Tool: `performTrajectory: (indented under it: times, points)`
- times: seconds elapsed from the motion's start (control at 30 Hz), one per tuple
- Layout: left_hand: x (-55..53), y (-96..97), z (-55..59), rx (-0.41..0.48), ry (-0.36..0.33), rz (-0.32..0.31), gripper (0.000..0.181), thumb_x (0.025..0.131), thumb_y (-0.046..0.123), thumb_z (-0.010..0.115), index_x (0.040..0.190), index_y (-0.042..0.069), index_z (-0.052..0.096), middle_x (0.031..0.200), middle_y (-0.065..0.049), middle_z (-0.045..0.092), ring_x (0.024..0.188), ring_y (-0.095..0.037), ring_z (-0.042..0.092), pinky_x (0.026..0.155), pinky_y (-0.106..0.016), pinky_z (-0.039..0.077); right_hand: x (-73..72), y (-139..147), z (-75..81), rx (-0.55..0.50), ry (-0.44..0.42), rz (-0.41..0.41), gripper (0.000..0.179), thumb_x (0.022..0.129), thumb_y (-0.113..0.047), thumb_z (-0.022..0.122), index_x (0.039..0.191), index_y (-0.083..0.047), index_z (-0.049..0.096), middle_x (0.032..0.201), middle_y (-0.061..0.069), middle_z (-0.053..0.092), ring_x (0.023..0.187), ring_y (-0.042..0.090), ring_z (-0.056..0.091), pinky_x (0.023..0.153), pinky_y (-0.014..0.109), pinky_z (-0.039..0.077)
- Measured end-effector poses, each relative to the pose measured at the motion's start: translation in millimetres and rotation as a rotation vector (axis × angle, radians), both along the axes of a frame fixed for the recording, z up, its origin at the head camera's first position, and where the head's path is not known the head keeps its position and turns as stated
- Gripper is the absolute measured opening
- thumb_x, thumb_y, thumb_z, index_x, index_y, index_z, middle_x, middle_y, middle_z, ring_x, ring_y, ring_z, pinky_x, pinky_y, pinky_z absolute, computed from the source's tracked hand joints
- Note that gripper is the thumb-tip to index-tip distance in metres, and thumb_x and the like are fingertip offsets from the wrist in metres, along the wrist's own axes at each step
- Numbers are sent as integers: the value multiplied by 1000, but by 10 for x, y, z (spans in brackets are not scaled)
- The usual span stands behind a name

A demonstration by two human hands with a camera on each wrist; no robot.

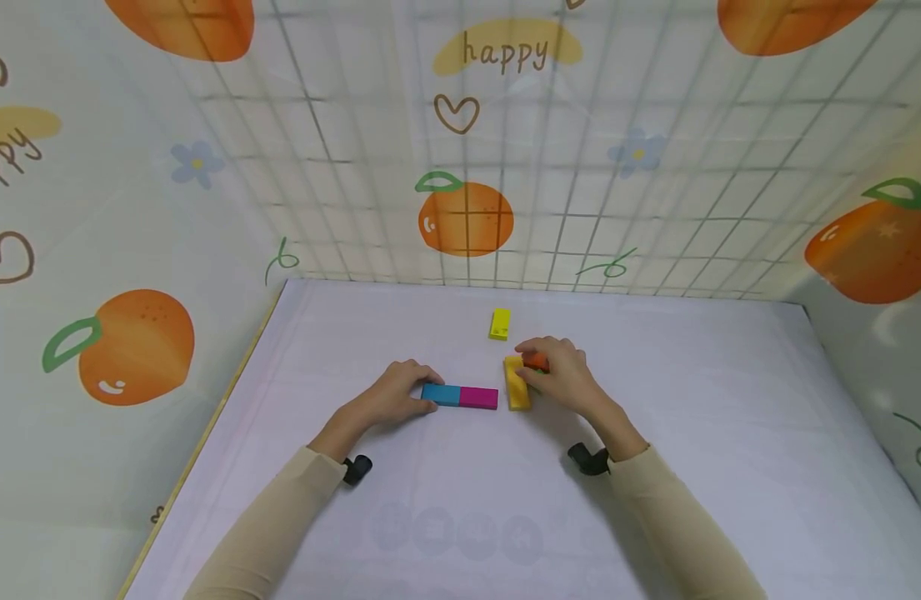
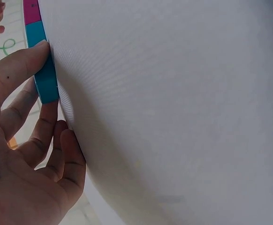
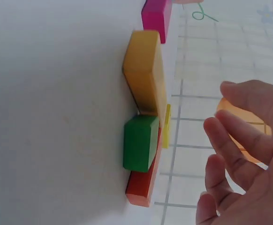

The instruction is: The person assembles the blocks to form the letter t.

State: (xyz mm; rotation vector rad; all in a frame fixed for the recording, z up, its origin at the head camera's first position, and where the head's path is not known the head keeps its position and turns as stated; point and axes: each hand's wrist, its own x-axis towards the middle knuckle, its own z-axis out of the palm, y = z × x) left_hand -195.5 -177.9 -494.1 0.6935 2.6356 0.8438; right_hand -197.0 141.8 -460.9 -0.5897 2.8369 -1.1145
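My left hand (image 1: 392, 393) pinches the left end of a blue block (image 1: 441, 395) between thumb and fingers. A magenta block (image 1: 478, 398) lies end to end with it, the two making a straight row on the table. To their right, an amber-yellow block (image 1: 517, 387) points away from me. My right hand (image 1: 565, 375) hovers over the amber block's right side with bent, spread fingers; the right wrist view shows nothing in them. Beneath that hand, partly hidden in the head view, are a green block (image 3: 139, 143) and an orange-red block (image 1: 536, 361), close beside the amber one.
A small bright yellow block (image 1: 500, 323) lies farther back on the white tabletop (image 1: 355, 533). A printed curtain (image 1: 370, 167) with a wire grid behind it rises at the table's back edge. Black wrist cameras (image 1: 588, 459) sit under both sleeves.
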Motion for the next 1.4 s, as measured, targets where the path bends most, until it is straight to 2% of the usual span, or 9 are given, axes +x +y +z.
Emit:
performTrajectory:
  times: [0.2, 0.43, 0.63, 0.77, 1.0, 1.4]
  points:
    - [11, -11, -11, 4, -3, 6, 34, 89, 20, 77, 122, 17, 69, 119, -1, 61, 112, -23, 49, 95, -41, 42, -198, 1, 6, -10, -1, -15, 36, 92, -18, 74, 124, -5, 67, 116, 11, 69, 99, 34, 52, 85, 53, 33]
    - [24, -24, -28, 20, 2, 2, 34, 89, 20, 76, 122, 16, 69, 120, -3, 61, 115, -24, 49, 96, -43, 42, -497, -29, -30, -3, -54, -67, 40, 94, -23, 71, 130, -7, 63, 121, 9, 66, 103, 33, 51, 93, 55, 33]
    - [14, -25, -12, -3, -6, 24, 34, 89, 21, 77, 122, 18, 69, 119, -1, 60, 114, -23, 47, 95, -41, 41, -701, -98, -86, -120, -162, -80, 47, 94, -22, 70, 137, -7, 57, 133, 12, 59, 106, 33, 50, 90, 47, 45]
    - [7, -28, -5, -12, -13, 32, 35, 89, 22, 77, 123, 19, 68, 118, 0, 59, 114, -22, 47, 94, -40, 42, -822, -143, -134, -168, -247, -114, 52, 94, -23, 70, 141, -8, 53, 141, 10, 53, 108, 32, 49, 89, 43, 48]
    - [17, -25, 6, -4, -18, 34, 35, 89, 23, 77, 123, 19, 68, 119, 0, 59, 114, -22, 46, 94, -40, 41, -944, -190, -138, -194, -376, -148, 60, 93, -23, 72, 147, -15, 47, 149, 6, 46, 115, 31, 48, 94, 45, 48]
    - [8, -11, 7, 3, -19, 26, 34, 89, 22, 77, 122, 18, 68, 117, 1, 59, 112, -22, 47, 93, -40, 42, -1035, -212, -255, -183, -468, -140, 65, 91, -14, 70, 151, -19, 43, 154, 5, 40, 126, 33, 45, 103, 51, 42]
